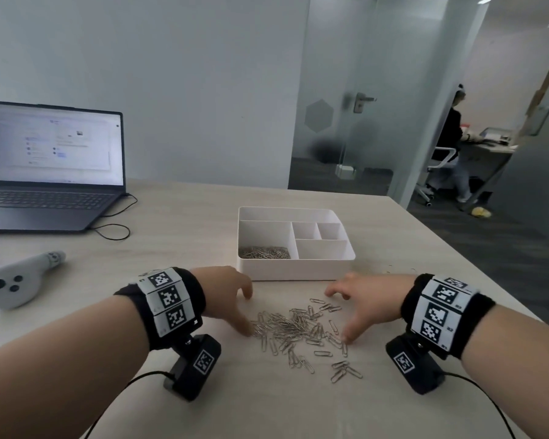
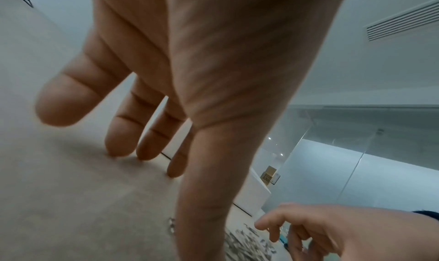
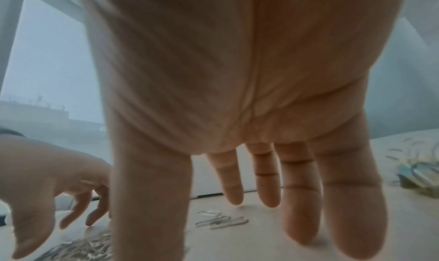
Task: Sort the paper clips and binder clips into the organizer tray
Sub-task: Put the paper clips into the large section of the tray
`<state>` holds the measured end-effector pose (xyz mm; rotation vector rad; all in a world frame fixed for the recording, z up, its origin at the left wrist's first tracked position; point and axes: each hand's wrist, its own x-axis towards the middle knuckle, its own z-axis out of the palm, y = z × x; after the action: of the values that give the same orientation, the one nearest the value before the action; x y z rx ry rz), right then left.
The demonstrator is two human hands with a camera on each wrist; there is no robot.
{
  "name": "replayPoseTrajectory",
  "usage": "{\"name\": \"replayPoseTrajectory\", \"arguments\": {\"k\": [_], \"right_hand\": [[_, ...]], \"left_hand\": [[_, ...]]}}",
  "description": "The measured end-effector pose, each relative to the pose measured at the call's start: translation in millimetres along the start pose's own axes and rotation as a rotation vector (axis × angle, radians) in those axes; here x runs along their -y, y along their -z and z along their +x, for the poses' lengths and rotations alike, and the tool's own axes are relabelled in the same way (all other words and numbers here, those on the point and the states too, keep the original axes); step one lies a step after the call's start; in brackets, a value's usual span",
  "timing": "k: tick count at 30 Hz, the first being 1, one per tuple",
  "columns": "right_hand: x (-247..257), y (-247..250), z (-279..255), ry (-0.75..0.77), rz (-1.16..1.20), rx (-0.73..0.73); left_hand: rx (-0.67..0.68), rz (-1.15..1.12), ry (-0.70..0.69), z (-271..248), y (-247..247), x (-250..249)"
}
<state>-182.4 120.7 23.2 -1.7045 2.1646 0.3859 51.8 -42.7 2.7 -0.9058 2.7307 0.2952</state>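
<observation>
A loose pile of silver paper clips (image 1: 298, 327) lies on the table in front of the white organizer tray (image 1: 295, 270). The tray's front left compartment holds more paper clips (image 1: 263, 252); its other compartments look empty. My left hand (image 1: 241, 312) is spread at the pile's left edge, thumb touching the clips. My right hand (image 1: 346, 313) is spread at the right edge, thumb on the clips. Neither hand grips anything. The wrist views show straight fingers on the left hand (image 2: 190, 152) and right hand (image 3: 190, 152). A blurred bluish-green cluster (image 3: 420, 173) lies right of my right hand.
An open laptop (image 1: 51, 172) with a cable (image 1: 114, 229) sits at the far left. A grey controller (image 1: 16, 283) lies left of my left arm. The table's right edge (image 1: 457, 255) runs just beyond the tray. A person (image 1: 454, 144) sits behind the glass door.
</observation>
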Motion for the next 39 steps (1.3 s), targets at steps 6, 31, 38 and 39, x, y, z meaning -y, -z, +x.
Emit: {"name": "replayPoseTrajectory", "arguments": {"k": [6, 31, 38, 39], "right_hand": [[12.8, -7.3, 2.9, 0.041, 0.004, -0.057], [37.0, -3.2, 4.5, 0.021, 0.165, -0.109], [25.6, -6.7, -11.0, -0.06, 0.033, 0.057], [29.1, -9.4, -10.0, -0.031, 0.013, 0.064]], "left_hand": [[-0.065, -0.172, -0.088, 1.6, -11.4, -21.9], [-0.049, -0.244, -0.029, 1.0, 1.5, -11.2], [0.032, -0.012, -0.066, -3.6, -6.8, -11.7], [0.023, -0.021, -0.093, -2.8, -9.4, -17.2]]}}
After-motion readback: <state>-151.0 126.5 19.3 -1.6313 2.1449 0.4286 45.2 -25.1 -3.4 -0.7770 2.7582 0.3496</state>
